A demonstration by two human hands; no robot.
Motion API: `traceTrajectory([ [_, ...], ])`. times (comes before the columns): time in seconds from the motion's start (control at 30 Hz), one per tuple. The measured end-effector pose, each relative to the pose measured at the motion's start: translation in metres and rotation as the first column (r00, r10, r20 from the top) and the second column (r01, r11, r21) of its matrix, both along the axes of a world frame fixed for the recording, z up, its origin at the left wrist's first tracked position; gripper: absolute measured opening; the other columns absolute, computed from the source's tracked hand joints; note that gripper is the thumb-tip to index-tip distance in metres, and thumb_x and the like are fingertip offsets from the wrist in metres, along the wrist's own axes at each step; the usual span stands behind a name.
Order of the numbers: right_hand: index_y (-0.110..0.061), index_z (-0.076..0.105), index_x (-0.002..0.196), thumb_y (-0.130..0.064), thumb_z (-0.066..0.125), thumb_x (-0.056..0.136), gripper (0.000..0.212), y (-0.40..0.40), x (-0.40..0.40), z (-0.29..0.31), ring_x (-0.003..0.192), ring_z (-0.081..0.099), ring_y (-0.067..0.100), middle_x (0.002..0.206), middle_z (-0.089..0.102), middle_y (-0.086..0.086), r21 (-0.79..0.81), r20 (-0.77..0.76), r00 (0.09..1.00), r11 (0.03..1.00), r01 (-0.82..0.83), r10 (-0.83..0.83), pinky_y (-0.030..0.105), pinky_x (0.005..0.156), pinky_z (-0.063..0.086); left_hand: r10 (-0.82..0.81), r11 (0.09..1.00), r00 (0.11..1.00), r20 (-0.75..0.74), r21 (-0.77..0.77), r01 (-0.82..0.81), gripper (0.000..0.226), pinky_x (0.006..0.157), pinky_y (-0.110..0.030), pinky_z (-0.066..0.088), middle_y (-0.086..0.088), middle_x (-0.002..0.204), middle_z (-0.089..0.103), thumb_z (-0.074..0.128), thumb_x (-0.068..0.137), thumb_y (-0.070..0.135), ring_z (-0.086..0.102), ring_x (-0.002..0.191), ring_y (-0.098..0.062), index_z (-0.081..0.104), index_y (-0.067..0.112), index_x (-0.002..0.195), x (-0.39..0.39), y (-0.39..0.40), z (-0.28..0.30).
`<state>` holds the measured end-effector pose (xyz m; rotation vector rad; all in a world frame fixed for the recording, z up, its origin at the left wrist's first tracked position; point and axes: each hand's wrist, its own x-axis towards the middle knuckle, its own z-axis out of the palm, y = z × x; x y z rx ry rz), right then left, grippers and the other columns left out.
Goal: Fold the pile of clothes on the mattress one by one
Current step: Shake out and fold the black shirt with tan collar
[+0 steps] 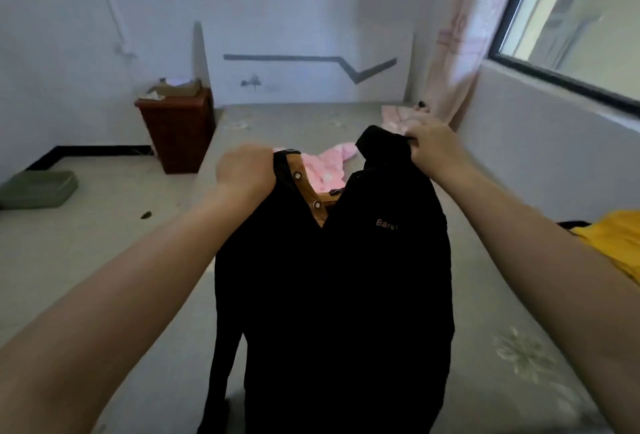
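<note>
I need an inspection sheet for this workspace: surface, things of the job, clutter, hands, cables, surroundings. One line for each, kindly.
Surface: grey mattress with pale flower print.
Job's things: black shirt with brown button placket, held up in the air by its shoulders; pink garment lying behind it; yellow garment at the right edge.
Clutter: pink folded cloth at the far end of the mattress.
Hands: left hand grips the shirt's left shoulder; right hand pinches the right shoulder.
Cables: nothing seen.
Surroundings: brown cabinet with a cardboard box on top; green tray on the floor; pink curtain beside a window.
</note>
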<state>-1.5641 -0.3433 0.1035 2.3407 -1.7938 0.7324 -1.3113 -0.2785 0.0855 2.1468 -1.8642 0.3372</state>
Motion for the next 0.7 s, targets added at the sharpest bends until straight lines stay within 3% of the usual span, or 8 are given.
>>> traceTrajectory([
  [0.1, 0.008, 0.065, 0.096, 0.001, 0.046, 0.084, 0.024, -0.021, 0.015, -0.087, 0.095, 0.054, 0.042, 0.102, 0.059, 0.033, 0.206, -0.052, 0.998, 0.978, -0.008, 0.019, 0.039, 0.075, 0.038, 0.051, 0.986, 0.991, -0.125, 0.165, -0.030, 0.025, 0.082, -0.041, 0.042, -0.021, 0.117, 0.055, 0.039, 0.096, 0.014, 0.052, 0.108, -0.038, 0.055, 0.002, 0.112, 0.011, -0.013, -0.078],
  [0.33, 0.004, 0.066, 0.097, -0.003, 0.047, 0.085, 0.023, -0.067, 0.027, -0.260, 0.093, 0.056, 0.041, 0.100, 0.060, 0.031, 0.451, 0.019, 0.999, 0.892, 0.028, -0.041, 0.035, 0.067, 0.037, 0.203, 0.958, 0.935, -0.291, 0.258, -0.128, 0.023, 0.064, -0.036, 0.033, -0.021, 0.102, 0.057, 0.036, 0.097, 0.018, 0.054, 0.093, -0.037, 0.052, 0.002, 0.100, 0.030, -0.050, -0.234],
  [0.5, 0.002, 0.067, 0.097, -0.007, 0.048, 0.087, 0.023, -0.124, 0.044, -0.313, 0.091, 0.061, 0.038, 0.097, 0.065, 0.026, 0.517, 0.133, 0.988, 0.856, 0.002, -0.083, 0.033, 0.067, 0.042, 0.277, 0.945, 0.908, -0.316, 0.259, -0.198, 0.023, 0.061, -0.035, 0.029, -0.021, 0.093, 0.055, 0.035, 0.097, 0.018, 0.048, 0.078, -0.030, 0.050, 0.001, 0.092, 0.046, -0.102, -0.291],
  [0.6, 0.003, 0.066, 0.098, -0.002, 0.045, 0.087, 0.025, -0.176, 0.062, -0.327, 0.090, 0.063, 0.037, 0.094, 0.067, 0.026, 0.535, 0.228, 0.972, 0.842, -0.074, -0.060, 0.030, 0.063, 0.043, 0.258, 0.952, 0.929, -0.265, 0.236, -0.197, 0.025, 0.067, -0.039, 0.032, -0.025, 0.102, 0.055, 0.037, 0.097, 0.017, 0.051, 0.092, -0.037, 0.052, -0.003, 0.098, 0.060, -0.149, -0.313],
  [0.7, 0.004, 0.064, 0.105, 0.002, 0.043, 0.085, 0.030, -0.224, 0.081, -0.342, 0.101, 0.056, 0.036, 0.104, 0.063, 0.027, 0.485, 0.147, 0.989, 0.872, -0.071, -0.001, 0.033, 0.073, 0.036, 0.253, 0.954, 0.945, -0.207, 0.214, -0.208, 0.027, 0.077, -0.043, 0.034, -0.027, 0.110, 0.052, 0.038, 0.096, 0.014, 0.048, 0.102, -0.039, 0.051, -0.005, 0.108, 0.071, -0.198, -0.329],
])
